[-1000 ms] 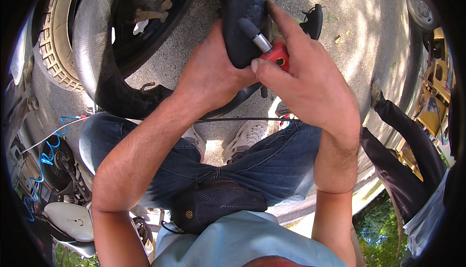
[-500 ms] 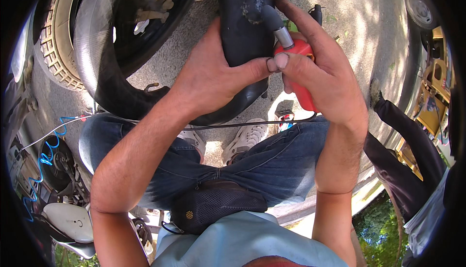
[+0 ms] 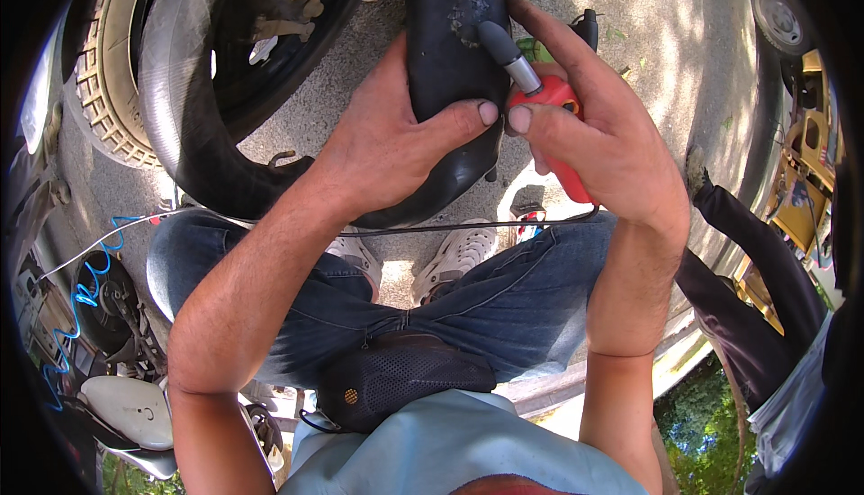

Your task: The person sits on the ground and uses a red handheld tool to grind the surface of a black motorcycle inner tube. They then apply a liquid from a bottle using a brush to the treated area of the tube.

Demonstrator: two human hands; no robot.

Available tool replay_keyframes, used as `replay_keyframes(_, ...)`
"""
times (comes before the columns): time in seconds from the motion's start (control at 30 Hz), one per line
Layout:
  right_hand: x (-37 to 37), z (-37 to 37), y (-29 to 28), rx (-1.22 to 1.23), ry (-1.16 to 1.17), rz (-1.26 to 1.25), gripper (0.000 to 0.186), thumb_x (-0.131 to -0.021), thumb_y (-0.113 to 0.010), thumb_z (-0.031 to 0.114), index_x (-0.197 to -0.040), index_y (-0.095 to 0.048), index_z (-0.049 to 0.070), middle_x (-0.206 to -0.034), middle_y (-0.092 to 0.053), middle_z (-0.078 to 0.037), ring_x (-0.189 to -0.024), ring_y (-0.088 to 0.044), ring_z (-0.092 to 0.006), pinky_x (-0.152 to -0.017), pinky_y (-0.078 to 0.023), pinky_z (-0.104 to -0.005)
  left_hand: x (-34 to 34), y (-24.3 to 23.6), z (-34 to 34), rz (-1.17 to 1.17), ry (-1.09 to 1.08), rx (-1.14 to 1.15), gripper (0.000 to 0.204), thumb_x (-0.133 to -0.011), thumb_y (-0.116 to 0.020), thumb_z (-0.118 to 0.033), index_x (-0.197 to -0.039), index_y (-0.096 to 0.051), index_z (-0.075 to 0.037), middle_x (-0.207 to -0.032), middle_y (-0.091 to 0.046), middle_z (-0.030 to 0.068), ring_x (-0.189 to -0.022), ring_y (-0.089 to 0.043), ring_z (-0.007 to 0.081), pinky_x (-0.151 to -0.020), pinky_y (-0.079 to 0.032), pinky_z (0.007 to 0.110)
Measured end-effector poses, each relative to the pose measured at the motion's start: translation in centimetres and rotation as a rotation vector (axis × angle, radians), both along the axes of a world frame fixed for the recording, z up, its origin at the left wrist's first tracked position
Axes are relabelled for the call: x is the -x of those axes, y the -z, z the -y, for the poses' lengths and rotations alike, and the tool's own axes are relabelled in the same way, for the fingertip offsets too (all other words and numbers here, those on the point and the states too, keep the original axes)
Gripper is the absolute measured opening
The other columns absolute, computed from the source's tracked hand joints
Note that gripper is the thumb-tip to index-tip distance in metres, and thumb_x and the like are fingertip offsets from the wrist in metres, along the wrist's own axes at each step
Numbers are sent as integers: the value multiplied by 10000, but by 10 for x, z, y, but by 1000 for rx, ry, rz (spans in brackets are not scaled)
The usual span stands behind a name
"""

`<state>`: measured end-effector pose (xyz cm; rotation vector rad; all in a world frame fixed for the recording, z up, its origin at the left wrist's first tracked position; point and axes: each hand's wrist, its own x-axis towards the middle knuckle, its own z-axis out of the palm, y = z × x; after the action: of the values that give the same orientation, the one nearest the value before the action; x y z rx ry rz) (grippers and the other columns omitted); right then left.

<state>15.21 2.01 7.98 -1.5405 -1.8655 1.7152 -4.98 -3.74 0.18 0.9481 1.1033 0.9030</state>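
Note:
A black inner tube (image 3: 453, 63) with a scuffed patch near its top curves across the space before me. My left hand (image 3: 382, 135) is closed round it, thumb laid across its upper side. In my right hand (image 3: 616, 139) is a red corded power tool (image 3: 552, 92), shaped like a small rotary grinder. From its silver collar a dark rounded tip (image 3: 497, 42) points up and left, over the tube's right edge below the scuffed patch. Whether tip and rubber touch, I cannot tell. A small gap separates my two thumbs. The fingers behind the tube are hidden.
A wheel with a knobbly tyre (image 3: 108, 72) stands at the far left, behind the tube. The tool's black cord (image 3: 432, 229) runs across above my knees. A coiled blue hose (image 3: 85, 295) hangs at the left. Another person's dark-clothed legs (image 3: 751, 261) are at the right.
The power tool and my right hand have shifted slightly right and toward me, its tip moving down and left a little. My thumbs, touching before, have come apart. The left hand still grips the tube.

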Motion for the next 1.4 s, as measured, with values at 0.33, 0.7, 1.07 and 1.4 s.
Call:
replay_keyframes(0.33, 0, 0, 4, 29, 23, -88, 771, -909, -699, 56, -1608, -375, 31, -1014, -656, -53, -778, -609, -87, -691, -499, -239, 0, -4, -4, -5, 31, 28, 677, -915, -777, -163, -1472, -423, -13, -1222, -656, 130, -1096, -677, 196, -930, -580, 354)
replay_keyframes(0.7, -5, -4, 2, 144, 91, -159, 755, -897, -696, 105, -1592, -408, 30, -1048, -671, -85, -746, -628, -119, -673, -522, -264, 0, -6, -3, 42, 11, 34, 644, -916, -774, -149, -1460, -455, -20, -1219, -658, 107, -1105, -662, 176, -942, -567, 344)
replay_keyframes(1.07, -11, -4, 3, 135, 46, -156, 842, -886, -721, 157, -1622, -335, 18, -1055, -677, -89, -767, -619, -106, -693, -510, -237, 0, -5, -2, 75, -13, 13, 593, -932, -750, -121, -1446, -471, -18, -1165, -683, 93, -1066, -675, 172, -925, -565, 350)
replay_keyframes(1.4, -8, -3, -1, 245, 137, -256, 813, -909, -688, 159, -1620, -324, 10, -1044, -686, -126, -707, -639, -138, -620, -520, -272, 1, -5, -3, 143, -49, 65, 561, -934, -779, -194, -1403, -520, -28, -1150, -710, 95, -1043, -695, 175, -899, -576, 340)
